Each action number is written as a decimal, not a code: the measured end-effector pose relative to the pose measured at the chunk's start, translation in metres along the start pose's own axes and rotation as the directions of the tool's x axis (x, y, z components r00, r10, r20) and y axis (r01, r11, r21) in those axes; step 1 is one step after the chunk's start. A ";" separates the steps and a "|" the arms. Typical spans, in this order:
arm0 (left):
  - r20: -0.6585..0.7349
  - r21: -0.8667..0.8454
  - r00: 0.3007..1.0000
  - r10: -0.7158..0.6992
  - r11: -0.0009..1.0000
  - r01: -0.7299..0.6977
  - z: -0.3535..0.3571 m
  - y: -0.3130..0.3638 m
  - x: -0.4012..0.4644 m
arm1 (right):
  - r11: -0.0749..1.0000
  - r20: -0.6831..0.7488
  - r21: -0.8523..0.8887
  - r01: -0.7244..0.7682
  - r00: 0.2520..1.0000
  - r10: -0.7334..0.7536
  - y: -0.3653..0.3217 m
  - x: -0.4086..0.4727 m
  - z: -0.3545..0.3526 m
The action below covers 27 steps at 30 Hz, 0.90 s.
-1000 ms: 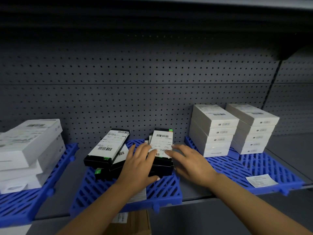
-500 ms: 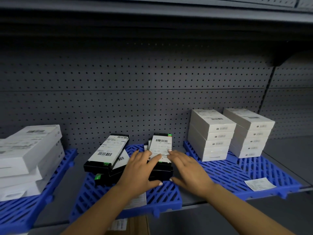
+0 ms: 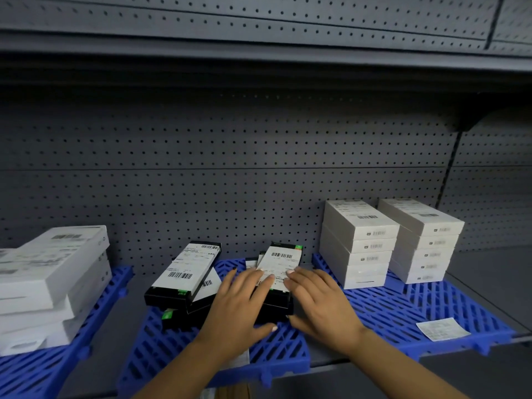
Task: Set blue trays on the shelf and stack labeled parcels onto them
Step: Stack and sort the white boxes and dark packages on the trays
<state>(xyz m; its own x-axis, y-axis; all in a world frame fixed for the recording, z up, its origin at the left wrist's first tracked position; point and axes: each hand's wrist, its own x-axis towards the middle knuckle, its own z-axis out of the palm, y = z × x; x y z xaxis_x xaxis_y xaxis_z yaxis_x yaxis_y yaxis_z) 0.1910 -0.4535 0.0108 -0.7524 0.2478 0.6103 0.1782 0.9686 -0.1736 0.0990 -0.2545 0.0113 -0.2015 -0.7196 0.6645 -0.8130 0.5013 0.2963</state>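
Three blue trays lie on the grey shelf; the middle blue tray (image 3: pixel 276 354) carries two small stacks of black labelled parcels. The right black stack (image 3: pixel 283 260) has both my hands on it: my left hand (image 3: pixel 239 303) lies over its left side with the thumb at the front, and my right hand (image 3: pixel 319 300) covers its right side, fingers straight on the top label. The left black stack (image 3: pixel 184 272) sits askew, untouched. The right tray (image 3: pixel 403 312) bears two neat stacks of white parcels (image 3: pixel 359 243). The left tray (image 3: pixel 37 370) bears larger white parcels (image 3: pixel 51 272).
A loose paper label (image 3: pixel 442 329) lies on the right tray's front corner. A grey pegboard wall (image 3: pixel 230 174) backs the shelf and another shelf (image 3: pixel 259 53) hangs overhead. A brown carton (image 3: pixel 233 391) shows below the shelf edge.
Both hands have closed in a little on the right black stack, fingertips meeting on its top label. The camera tilted up, showing more of the upper shelf.
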 end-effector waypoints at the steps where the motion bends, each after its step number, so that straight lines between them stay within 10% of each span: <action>1: -0.024 -0.008 1.000 0.011 1.000 -0.012 -0.002 0.000 0.002 | 1.000 -0.020 -0.001 0.012 1.000 -0.012 -0.001 0.002 -0.002; 14: -0.128 -0.190 0.986 0.104 0.974 -0.127 -0.022 -0.019 0.007 | 0.971 0.084 0.028 -0.239 0.968 0.236 0.022 0.009 -0.003; 27: -0.052 -0.006 0.989 0.138 0.990 -0.139 -0.025 -0.003 0.017 | 0.936 0.095 -0.288 -0.203 0.967 0.238 0.016 0.015 0.003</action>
<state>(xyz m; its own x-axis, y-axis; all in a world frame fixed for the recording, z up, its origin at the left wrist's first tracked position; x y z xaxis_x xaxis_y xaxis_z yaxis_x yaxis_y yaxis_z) 0.1934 -0.4516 0.0414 -0.6862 0.3803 0.6201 0.2851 0.9248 -0.2518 0.0811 -0.2582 0.0240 -0.4403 -0.6215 0.6479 -0.5629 0.7533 0.3401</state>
